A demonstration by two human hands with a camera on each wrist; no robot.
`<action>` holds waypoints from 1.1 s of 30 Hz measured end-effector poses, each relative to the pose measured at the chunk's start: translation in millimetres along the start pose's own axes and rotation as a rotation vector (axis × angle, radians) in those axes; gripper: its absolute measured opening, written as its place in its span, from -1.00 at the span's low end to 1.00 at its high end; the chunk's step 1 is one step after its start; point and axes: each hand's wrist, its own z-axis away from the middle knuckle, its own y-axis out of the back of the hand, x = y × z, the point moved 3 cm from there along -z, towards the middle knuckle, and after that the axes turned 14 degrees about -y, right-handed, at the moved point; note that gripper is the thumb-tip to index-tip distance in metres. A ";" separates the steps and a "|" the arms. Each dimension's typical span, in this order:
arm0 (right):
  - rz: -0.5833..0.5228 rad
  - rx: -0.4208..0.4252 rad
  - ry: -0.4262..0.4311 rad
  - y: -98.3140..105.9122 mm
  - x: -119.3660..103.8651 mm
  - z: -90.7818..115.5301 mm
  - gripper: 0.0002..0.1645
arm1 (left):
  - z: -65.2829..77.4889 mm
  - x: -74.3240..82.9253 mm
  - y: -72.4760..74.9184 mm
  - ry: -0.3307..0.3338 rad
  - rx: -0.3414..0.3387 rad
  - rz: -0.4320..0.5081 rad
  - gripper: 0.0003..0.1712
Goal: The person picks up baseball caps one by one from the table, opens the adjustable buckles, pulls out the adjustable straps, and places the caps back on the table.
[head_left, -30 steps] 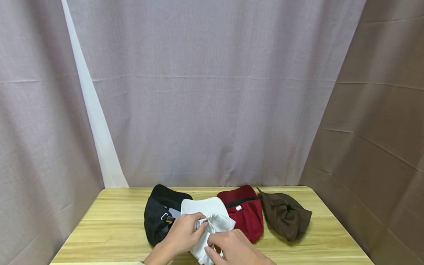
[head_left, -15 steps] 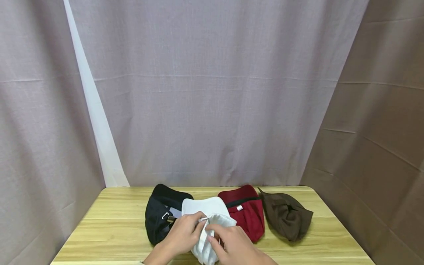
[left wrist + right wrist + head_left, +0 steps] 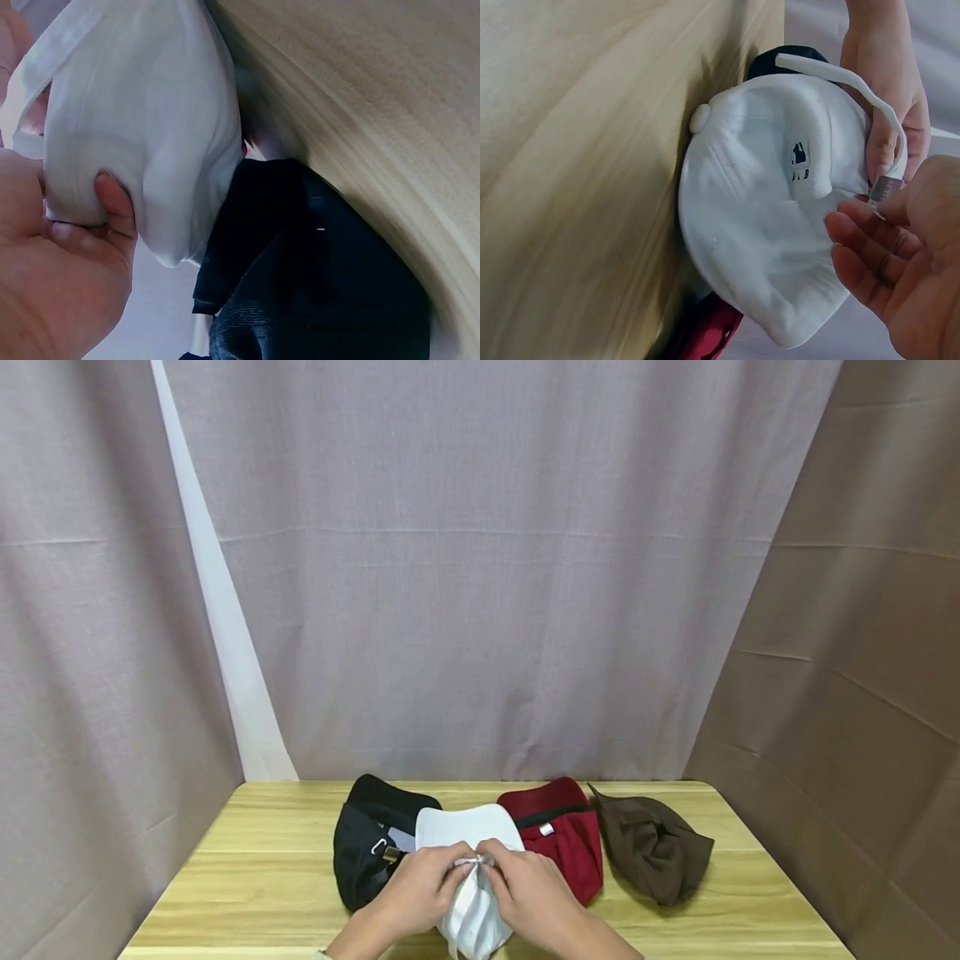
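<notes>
A white baseball cap (image 3: 467,828) lies brim-away at the table's front, its crown bunched toward me. My left hand (image 3: 412,885) grips the edge of the cap's back opening, thumb and fingers curled on the fabric. From the other side my right hand (image 3: 534,893) pinches the metal buckle (image 3: 885,189) of the cap's strap (image 3: 847,77). The strap's loose end curves over the crown in the right wrist view. Both hands' fingertips meet above the crown. The left wrist view shows the cap's side (image 3: 157,112) against the left fingers.
A black cap (image 3: 360,852) with a metal clasp lies left of the white one, partly under its brim. To the right are a dark red cap (image 3: 573,856) and a crumpled brown hat (image 3: 652,852). Grey curtains (image 3: 495,610) stand behind the wooden table (image 3: 247,868).
My right hand has moved up and toward the left hand, from the cap's opening to the strap buckle. The left hand keeps its grip. The white crown looks more gathered.
</notes>
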 end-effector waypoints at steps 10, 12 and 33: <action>-0.038 -0.026 -0.003 -2.4 -2.7 -3.3 -0.87 | 1.9 -2.1 -2.5 0.006 0.011 0.012 -0.81; -0.027 -0.017 0.002 -2.7 -3.7 -3.6 -0.86 | 2.3 -2.2 -2.4 0.005 0.015 0.014 -0.81; 0.114 0.140 0.113 0.0 -10.1 -2.4 -0.65 | 3.7 -0.9 -3.1 -0.032 0.015 -0.016 -0.82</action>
